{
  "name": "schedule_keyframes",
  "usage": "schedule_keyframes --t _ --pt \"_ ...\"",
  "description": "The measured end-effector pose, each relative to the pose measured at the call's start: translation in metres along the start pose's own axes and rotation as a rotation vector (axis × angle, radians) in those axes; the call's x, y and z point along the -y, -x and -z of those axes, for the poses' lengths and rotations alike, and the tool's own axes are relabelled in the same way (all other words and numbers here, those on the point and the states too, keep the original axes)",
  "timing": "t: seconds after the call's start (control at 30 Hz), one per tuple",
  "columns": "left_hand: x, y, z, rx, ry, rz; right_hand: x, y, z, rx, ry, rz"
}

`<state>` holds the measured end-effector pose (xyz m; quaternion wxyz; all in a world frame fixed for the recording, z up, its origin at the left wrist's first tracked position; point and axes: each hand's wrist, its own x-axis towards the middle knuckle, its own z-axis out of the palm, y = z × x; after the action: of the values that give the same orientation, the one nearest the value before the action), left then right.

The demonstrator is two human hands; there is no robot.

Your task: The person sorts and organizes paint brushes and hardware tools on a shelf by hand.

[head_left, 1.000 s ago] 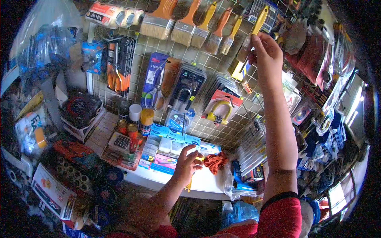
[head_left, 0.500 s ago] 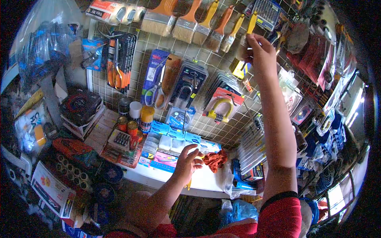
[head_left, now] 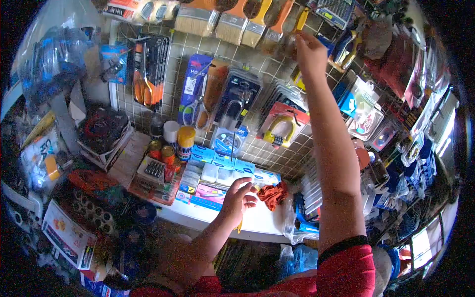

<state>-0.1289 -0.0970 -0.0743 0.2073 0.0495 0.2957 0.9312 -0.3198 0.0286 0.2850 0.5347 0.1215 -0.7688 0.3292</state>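
My right hand [head_left: 310, 54] is raised to the wire rack, fingers pinched at a yellow-handled paintbrush [head_left: 302, 20] at the right end of a hanging row. Its bristles are blurred and partly covered by my fingers. Left of it hang an orange-handled paintbrush [head_left: 282, 20] and a yellow-handled paintbrush [head_left: 260, 22]. Lower down, my left hand [head_left: 237, 203] hovers over the white counter with curled fingers. A slim yellow piece [head_left: 240, 226] sticks out below its palm; the rest of it is hidden. Close to those fingertips lies a crumpled rust-red cloth [head_left: 272, 196].
Packaged scissors [head_left: 198, 111] and a yellow shackle-shaped lock [head_left: 280, 133] hang on the wire grid [head_left: 183, 47]. Spray cans [head_left: 186, 141] and small boxes [head_left: 203, 153] line the counter's back [head_left: 257, 222]. Packaged goods crowd both sides.
My right hand has shifted left along the rack, to the end of the brush row. The left hand keeps nearly the same pose. The whole view has tilted slightly.
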Motion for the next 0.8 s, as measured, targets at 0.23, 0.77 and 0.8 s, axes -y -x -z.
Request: schedule_keyframes --t 0.23,0.77,0.8 --pt "-0.004 -0.006 0.012 -0.052 0.052 -0.036 0.066 0.140 0.105 0.025 -0.467 0.084" --pt "-0.026 -0.023 0.028 -0.304 -0.062 -0.152 -0.113 0.467 0.089 1.253 0.461 0.348" --pt "-0.025 -0.024 0.028 -0.309 -0.079 -0.140 -0.119 0.466 0.081 1.278 0.408 0.405"
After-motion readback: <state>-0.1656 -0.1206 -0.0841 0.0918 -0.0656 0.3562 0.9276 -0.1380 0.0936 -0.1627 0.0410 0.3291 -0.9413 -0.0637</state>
